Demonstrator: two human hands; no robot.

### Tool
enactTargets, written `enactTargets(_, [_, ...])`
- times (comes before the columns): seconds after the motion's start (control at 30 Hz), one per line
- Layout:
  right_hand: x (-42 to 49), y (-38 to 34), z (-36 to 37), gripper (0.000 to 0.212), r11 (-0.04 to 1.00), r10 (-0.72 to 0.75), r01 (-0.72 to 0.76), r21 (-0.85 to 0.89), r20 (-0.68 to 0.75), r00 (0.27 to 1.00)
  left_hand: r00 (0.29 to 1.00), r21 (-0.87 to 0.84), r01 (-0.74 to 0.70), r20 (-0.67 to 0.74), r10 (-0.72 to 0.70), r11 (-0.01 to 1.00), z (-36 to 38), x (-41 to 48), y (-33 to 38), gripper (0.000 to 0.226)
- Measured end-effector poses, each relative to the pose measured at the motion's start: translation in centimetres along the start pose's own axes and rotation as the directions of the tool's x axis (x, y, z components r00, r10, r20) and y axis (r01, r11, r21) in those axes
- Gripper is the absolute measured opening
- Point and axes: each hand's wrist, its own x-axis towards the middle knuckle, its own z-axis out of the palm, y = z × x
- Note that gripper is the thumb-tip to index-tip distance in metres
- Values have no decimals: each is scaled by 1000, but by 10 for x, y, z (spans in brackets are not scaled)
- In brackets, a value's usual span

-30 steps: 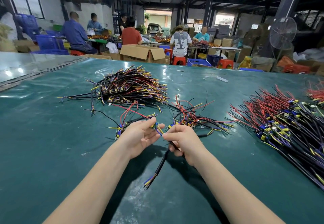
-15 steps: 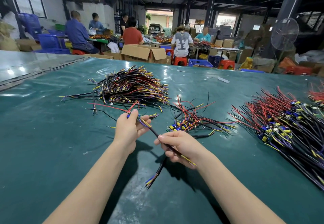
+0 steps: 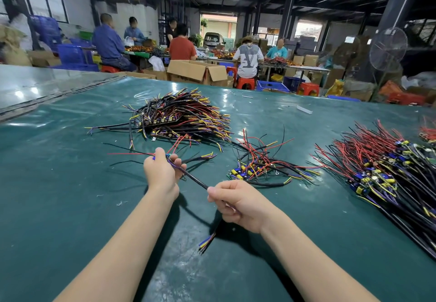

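A black sheathed cable (image 3: 195,180) runs between my two hands above the green table mat (image 3: 59,207). My left hand (image 3: 161,171) grips its far end, where a small blue part with red wires fans out. My right hand (image 3: 236,203) pinches the cable further down; its loose end with blue and yellow cores (image 3: 205,242) hangs below that hand. The cable looks stretched straight between the hands.
A big heap of black, yellow and purple wired parts (image 3: 181,117) lies ahead. A small cluster with red wires (image 3: 259,164) lies just right of my hands, and a long pile (image 3: 389,171) fills the right side. Several people work at tables behind cardboard boxes (image 3: 195,71).
My hands have moved apart: the left went forward and left with the wired end, the right slid back along the cable, which now runs straight between them.
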Motion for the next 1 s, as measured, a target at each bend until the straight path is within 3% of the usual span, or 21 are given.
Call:
enactTargets(0.13, [-2,-1,-1,47,998,7,-9,55,27,1000,954,-370,275,217,-206,887,-3,3,12,30])
enactTargets(0.27, [-4,-2,-4,35,999,0,-3,41,86,996,925,-458,357,293,-241,814,-11,10,18,35])
enactTargets(0.47, [-5,-3,12,33,928,-111,149,-342,128,985,919,-426,387,251,-304,818,-14,13,17,34])
enactTargets(0.6, [-6,-4,18,28,920,-151,208,-332,187,971,886,-386,450,303,-350,805,-11,12,18,35])
enactTargets(0.77, [-9,1,13,44,946,64,51,-320,340,938,840,-276,525,319,-438,805,-9,8,14,35])
enactTargets(0.9, [-18,-5,10,32,922,276,-44,-385,573,772,813,-254,567,330,-480,784,-15,14,18,38])
enactTargets(0.93, [-18,-8,7,30,922,268,-40,-385,562,783,798,-241,583,346,-493,776,-17,16,21,39])
enactTargets(1.0, [-14,-10,-2,28,952,171,-61,-301,356,919,740,-123,629,398,-542,768,-19,14,25,40])
